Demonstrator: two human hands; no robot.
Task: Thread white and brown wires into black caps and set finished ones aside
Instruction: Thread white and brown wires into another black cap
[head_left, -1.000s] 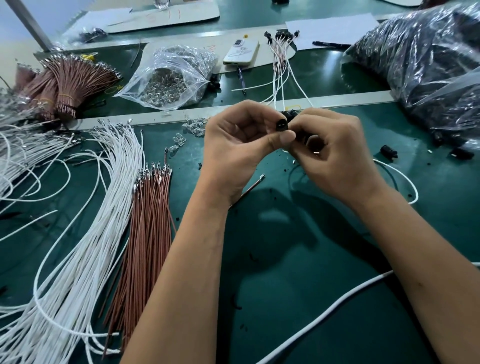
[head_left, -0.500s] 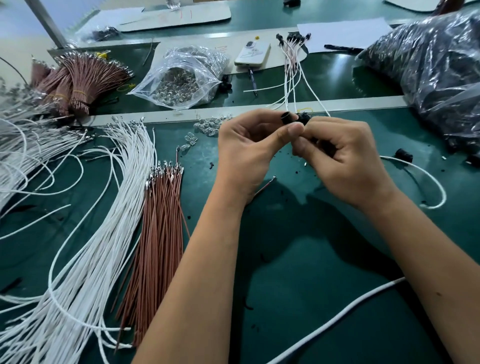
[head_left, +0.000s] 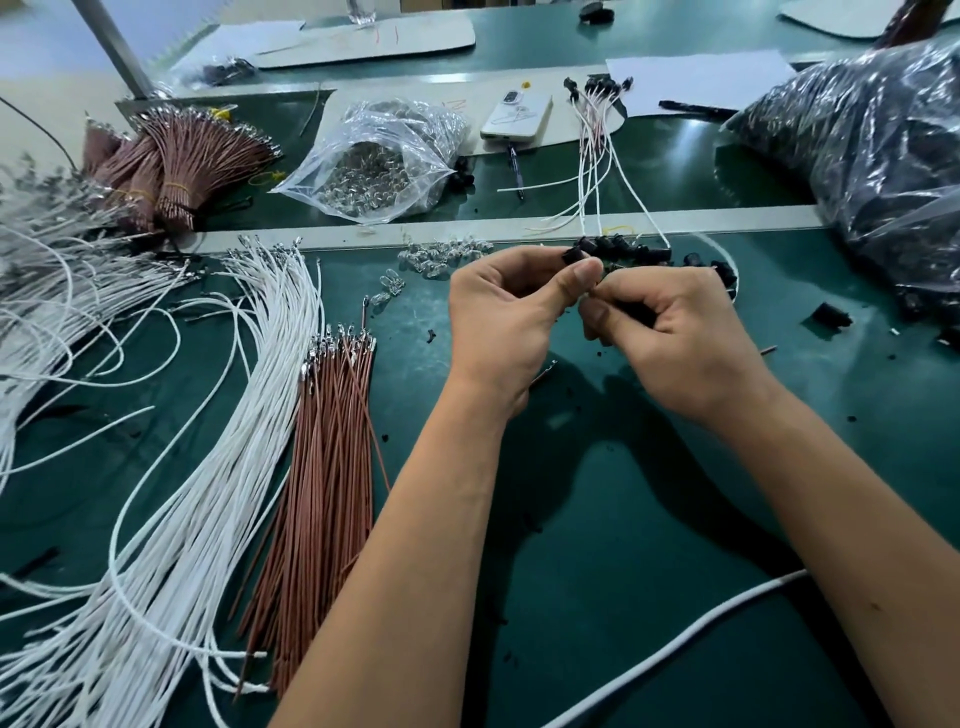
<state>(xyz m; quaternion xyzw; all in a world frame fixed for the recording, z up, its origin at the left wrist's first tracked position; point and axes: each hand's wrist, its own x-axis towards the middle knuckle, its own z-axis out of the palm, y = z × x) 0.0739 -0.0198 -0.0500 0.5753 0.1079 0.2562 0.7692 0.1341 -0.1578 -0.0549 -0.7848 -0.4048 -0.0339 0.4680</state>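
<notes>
**Camera Placement: Single Head View**

One head-worn wide-angle camera looks forward and down, close over the green table. Both forearms enter from the lower edge; hands meet at frame centre. Far table edge bends along the top. No second view shares coverage.

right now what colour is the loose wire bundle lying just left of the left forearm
Brown, with silver metal tips at the far end: the loose wire bundle, seen in the head view.

The right hand hides most of what it grips; the black bag is cut off
</notes>
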